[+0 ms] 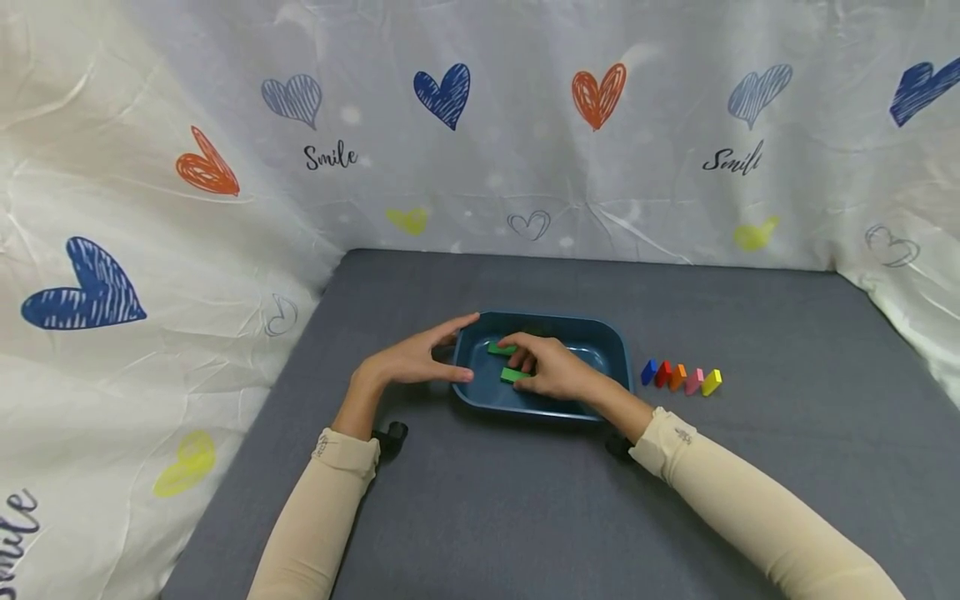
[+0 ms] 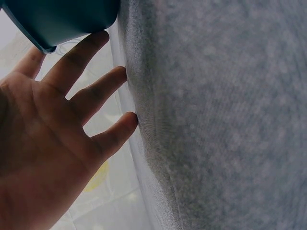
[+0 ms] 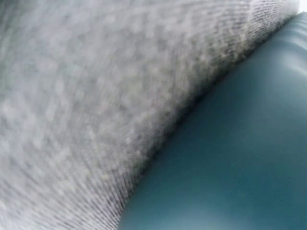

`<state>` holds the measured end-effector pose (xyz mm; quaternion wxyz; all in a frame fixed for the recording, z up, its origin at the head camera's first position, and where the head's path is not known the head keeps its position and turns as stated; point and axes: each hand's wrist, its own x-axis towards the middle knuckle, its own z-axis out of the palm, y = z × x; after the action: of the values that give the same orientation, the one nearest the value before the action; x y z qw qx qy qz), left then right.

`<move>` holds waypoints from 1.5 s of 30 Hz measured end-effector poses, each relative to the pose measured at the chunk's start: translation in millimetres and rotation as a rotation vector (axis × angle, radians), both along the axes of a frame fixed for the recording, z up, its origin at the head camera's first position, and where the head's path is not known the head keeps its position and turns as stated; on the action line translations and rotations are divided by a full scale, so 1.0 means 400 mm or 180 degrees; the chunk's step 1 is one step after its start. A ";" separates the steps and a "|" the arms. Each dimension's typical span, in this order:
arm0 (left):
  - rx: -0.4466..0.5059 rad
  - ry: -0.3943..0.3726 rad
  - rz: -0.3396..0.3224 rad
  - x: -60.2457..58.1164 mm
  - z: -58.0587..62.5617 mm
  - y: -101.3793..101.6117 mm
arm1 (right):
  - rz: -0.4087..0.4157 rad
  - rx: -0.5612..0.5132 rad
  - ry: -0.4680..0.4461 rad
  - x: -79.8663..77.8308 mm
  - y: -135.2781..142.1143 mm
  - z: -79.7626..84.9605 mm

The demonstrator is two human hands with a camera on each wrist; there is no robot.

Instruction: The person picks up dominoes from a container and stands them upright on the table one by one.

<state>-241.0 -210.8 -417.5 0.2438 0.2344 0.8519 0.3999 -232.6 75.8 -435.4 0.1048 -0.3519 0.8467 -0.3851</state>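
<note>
A dark teal rectangular tray [image 1: 615, 354] lies on the grey tabletop with two green blocks inside. My left hand [image 1: 408, 354] is at the tray's left end, index finger and thumb spread over the rim. In the left wrist view, the fingers of the left hand [image 2: 62, 110] are straight and spread, one fingertip right at the tray's outer wall [image 2: 72, 19]. My right hand [image 1: 555, 367] reaches into the tray and pinches the nearer green block [image 1: 513, 376]. Just beyond it lies the other green block [image 1: 499, 348], partly under the index finger. The right wrist view shows only tray wall [image 3: 230, 158] and cloth.
Right of the tray stands a row of several small blocks: blue [image 1: 648, 372], red [image 1: 663, 373], orange [image 1: 678, 377], pink [image 1: 694, 382] and yellow [image 1: 711, 382]. A white curtain [image 1: 525, 167] printed with hearts hangs behind the table and along its left side.
</note>
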 end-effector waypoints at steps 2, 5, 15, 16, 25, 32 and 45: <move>0.0000 -0.0008 0.0004 0.000 -0.004 0.001 | -0.0003 -0.0103 -0.0053 0.002 0.003 0.000; 0.0006 -0.0022 0.0009 0.001 -0.006 0.002 | -0.0023 -0.0231 -0.0138 0.003 0.008 -0.001; 0.0078 -0.0072 -0.0035 -0.001 -0.007 0.007 | -0.0085 -0.0415 -0.0342 0.005 0.029 0.016; 0.0092 -0.0071 -0.0045 -0.001 -0.007 0.007 | -0.0081 -0.0438 -0.0365 0.006 0.031 0.020; 0.0101 -0.0021 -0.0060 0.000 -0.001 0.005 | -0.0041 -0.0735 -0.0615 0.021 0.062 0.053; 0.0082 0.0000 -0.0063 -0.002 -0.001 0.001 | -0.0122 -0.0849 -0.0638 0.030 0.089 0.068; 0.0042 0.0019 -0.0027 -0.003 -0.001 0.002 | -0.0581 -0.1246 -0.0741 0.072 0.236 0.103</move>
<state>-242.1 -209.8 -418.1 0.2415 0.2408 0.8489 0.4038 -203.8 170.3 -394.2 0.0962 -0.2407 0.7664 -0.5877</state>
